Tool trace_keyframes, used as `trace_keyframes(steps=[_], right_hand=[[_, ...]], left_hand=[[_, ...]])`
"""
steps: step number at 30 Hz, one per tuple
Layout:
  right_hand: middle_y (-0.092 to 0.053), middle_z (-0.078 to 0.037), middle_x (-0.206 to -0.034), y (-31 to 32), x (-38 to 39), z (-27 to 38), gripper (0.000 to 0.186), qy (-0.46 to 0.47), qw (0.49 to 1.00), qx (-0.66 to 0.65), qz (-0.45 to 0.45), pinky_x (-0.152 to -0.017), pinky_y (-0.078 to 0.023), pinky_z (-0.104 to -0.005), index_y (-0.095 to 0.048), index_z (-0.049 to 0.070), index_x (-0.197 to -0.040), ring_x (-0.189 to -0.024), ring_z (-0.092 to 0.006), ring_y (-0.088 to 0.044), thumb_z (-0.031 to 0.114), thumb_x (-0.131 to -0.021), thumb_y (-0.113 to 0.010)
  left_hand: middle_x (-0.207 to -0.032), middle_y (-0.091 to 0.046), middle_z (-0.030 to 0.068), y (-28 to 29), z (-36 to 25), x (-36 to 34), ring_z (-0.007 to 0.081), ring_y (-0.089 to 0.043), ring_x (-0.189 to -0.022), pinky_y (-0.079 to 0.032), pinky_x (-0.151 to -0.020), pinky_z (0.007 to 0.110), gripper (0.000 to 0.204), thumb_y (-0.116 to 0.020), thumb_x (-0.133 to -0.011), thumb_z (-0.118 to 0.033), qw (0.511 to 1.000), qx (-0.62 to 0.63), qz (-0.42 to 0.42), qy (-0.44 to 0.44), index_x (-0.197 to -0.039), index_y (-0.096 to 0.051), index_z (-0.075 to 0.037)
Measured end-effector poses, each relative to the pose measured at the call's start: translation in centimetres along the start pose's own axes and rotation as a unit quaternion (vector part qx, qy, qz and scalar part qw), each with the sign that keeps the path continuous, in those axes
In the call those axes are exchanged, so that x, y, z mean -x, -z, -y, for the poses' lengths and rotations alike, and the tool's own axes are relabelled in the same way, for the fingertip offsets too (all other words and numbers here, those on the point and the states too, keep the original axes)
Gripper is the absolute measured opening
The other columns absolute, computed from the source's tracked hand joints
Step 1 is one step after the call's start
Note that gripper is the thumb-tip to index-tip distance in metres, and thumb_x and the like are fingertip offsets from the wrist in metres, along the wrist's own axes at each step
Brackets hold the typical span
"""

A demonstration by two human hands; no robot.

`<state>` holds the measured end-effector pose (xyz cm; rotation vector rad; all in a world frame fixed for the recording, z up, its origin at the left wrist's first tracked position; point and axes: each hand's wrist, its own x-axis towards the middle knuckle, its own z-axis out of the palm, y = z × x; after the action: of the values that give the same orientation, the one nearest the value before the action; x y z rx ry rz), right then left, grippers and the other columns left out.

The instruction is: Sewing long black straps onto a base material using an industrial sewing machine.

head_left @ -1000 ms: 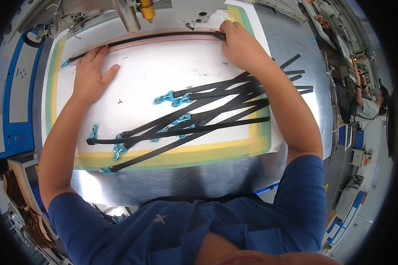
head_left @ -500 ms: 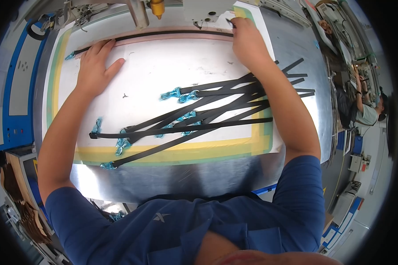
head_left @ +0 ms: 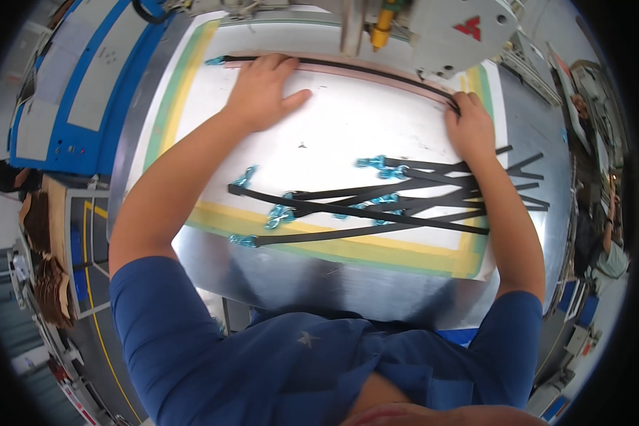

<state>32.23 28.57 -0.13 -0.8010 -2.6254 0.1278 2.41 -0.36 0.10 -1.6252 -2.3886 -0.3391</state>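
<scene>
A long black strap (head_left: 362, 71) with a blue-covered end fitting (head_left: 214, 61) lies along a pink guide strip (head_left: 407, 86) across the white sheet. My left hand (head_left: 266, 96) rests on the strap's left part, fingers spread and thumb out. My right hand (head_left: 470, 124) has its fingers closed on the strap's right end. Nearer me, several loose black straps (head_left: 319, 207) lie crisscrossed, some passing beneath my right forearm, with blue-covered clasps (head_left: 370, 162) at their left ends.
A machine head (head_left: 447, 35) with a yellow nozzle (head_left: 382, 28) hangs over the far edge of the metal table (head_left: 312, 280). A blue cabinet (head_left: 64, 99) stands at left. Other people are at both sides, one in black (head_left: 7, 170), one in a pale shirt (head_left: 609, 259).
The view has swung, shifting the table rightward in the picture. My right hand has come down from the far edge with the strap's end, which was raised half a second ago.
</scene>
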Motion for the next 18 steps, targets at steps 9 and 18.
trace_keyframes(steps=[9, 18], right_hand=[[-0.064, -0.019, -0.107, 0.0, -0.1, 0.6, 0.023, 0.012, 1.000, -0.015, -0.006, -0.085, -0.054, -0.0504, -0.066, 0.002, -0.111, -0.097, -0.0431, -0.066, 0.019, -0.095, -0.063], [-0.060, -0.015, -0.139, 9.9, 3.9, 4.8, 0.094, 0.064, 0.943, -0.075, 0.318, -0.107, -0.050, -0.0429, -0.059, 0.013, -0.146, -0.126, -0.0363, -0.063, 0.037, -0.063, -0.098]], left_hand=[[-0.143, -0.059, 0.0194, 0.2, 0.1, 0.2, 0.0373, -0.054, -0.135, -0.038, -0.116, 0.050, 0.064, -0.066, -0.096, -0.048, 0.999, 0.032, 0.019, -0.011, -0.140, -0.061, -0.003], [-0.142, -0.058, 0.0200, 0.7, 4.3, 2.4, 0.0405, -0.055, -0.131, -0.041, -0.114, 0.050, 0.056, -0.067, -0.097, -0.040, 0.993, 0.114, 0.026, -0.028, -0.140, -0.061, -0.005]])
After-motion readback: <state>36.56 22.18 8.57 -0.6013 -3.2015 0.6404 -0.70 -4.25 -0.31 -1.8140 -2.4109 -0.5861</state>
